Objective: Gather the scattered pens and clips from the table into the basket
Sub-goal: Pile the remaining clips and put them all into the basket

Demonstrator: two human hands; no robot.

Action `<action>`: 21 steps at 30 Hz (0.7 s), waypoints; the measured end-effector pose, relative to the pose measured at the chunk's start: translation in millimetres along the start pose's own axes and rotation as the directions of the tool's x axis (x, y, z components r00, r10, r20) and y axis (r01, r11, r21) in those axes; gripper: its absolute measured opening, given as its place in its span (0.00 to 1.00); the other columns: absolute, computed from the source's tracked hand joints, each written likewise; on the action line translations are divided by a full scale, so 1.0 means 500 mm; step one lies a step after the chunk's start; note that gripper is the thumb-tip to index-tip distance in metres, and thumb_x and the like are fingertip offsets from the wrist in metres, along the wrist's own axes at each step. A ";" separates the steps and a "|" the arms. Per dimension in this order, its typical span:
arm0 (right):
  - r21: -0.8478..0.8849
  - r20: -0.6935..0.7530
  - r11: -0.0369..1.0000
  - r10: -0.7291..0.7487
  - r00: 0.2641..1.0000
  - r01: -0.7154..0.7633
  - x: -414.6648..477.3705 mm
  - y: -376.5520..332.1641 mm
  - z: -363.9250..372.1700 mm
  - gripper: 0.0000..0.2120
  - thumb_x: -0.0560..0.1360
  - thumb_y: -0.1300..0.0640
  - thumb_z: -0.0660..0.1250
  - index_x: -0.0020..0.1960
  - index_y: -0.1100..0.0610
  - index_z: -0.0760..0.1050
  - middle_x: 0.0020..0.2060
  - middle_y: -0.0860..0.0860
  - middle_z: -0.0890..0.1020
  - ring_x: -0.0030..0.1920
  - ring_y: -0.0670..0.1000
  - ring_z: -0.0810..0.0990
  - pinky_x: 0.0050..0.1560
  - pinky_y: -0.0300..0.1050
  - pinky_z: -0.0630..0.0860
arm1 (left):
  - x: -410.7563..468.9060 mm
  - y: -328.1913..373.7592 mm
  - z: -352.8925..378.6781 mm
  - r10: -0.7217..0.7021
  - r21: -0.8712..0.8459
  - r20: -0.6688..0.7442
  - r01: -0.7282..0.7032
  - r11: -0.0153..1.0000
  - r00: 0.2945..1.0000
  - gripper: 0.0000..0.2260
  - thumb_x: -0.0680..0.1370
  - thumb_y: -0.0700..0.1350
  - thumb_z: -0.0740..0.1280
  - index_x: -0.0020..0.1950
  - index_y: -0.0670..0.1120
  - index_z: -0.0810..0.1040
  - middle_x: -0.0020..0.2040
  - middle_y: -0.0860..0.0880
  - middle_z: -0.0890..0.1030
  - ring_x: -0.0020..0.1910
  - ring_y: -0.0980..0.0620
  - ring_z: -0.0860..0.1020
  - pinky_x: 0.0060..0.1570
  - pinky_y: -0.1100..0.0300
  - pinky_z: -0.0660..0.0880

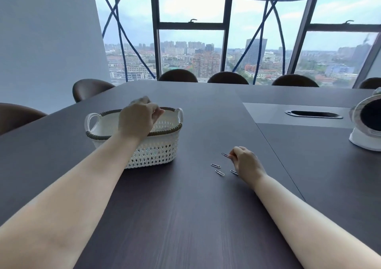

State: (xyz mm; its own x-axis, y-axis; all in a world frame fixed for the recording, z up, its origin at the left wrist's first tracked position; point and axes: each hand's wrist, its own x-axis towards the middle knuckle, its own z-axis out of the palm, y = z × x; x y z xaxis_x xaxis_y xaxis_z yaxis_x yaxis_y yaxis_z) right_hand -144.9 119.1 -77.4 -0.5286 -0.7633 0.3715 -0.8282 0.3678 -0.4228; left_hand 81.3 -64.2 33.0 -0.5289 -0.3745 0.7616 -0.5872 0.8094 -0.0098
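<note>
three loose clips (219,169), one in right hand (246,161), one basket (152,147)

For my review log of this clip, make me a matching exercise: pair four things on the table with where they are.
1. left hand
2. right hand
3. basket
4. fan

a. far right edge of the table
b. pinching a paper clip
c. over the basket's opening
d. on the table, left of the loose clips

Pairs: 1-c, 2-b, 3-d, 4-a
</note>
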 end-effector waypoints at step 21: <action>-0.011 0.184 1.000 0.008 0.983 -0.006 -0.010 0.058 -0.043 0.08 0.77 0.59 0.60 0.49 0.60 0.77 0.50 0.55 0.79 0.51 0.56 0.76 0.51 0.43 0.70 | -0.104 0.260 0.167 0.292 -0.434 0.655 0.030 0.901 0.697 0.10 0.77 0.50 0.63 0.53 0.45 0.77 0.55 0.47 0.76 0.55 0.48 0.75 0.54 0.59 0.69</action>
State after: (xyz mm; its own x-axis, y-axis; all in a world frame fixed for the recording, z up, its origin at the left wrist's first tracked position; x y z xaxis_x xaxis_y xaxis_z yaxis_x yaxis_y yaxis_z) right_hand -170.3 145.1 -73.7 -0.4922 -0.8448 0.2098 -0.8268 0.3783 -0.4162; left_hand -18.9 22.8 -62.1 -0.9413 -0.3210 0.1042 -0.2790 0.9138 0.2952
